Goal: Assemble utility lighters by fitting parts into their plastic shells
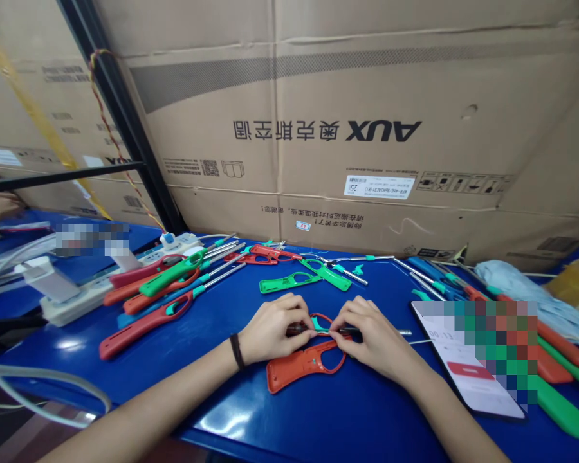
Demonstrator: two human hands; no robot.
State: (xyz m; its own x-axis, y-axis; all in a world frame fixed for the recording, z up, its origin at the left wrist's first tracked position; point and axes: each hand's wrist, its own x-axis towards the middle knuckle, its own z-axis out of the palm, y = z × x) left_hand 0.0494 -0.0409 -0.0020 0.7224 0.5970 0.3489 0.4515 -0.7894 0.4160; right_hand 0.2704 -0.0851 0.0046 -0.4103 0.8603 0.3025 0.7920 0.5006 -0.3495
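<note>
My left hand (280,325) and my right hand (367,331) are closed in a pinch, fingertips close together, on a partly assembled stick lighter. Between them shows its teal trigger (317,324) inside a red loop. A metal tube (401,332) sticks out past my right hand. Behind my left fingertips is a dark piece, mostly covered. Just below, an orange lighter handle half (294,368) lies with its hollow inside facing up, its loop close under my right fingers. The exact small parts between the fingertips are hidden.
Left, several lighters (147,325) lie by a white power strip (72,305). Green handle halves (282,283) and a loose teal trigger (358,270) lie behind my hands. A phone (473,366) and more lighters (564,405) are right. Cartons (318,77) stand behind; another person's hand (0,206) is far left.
</note>
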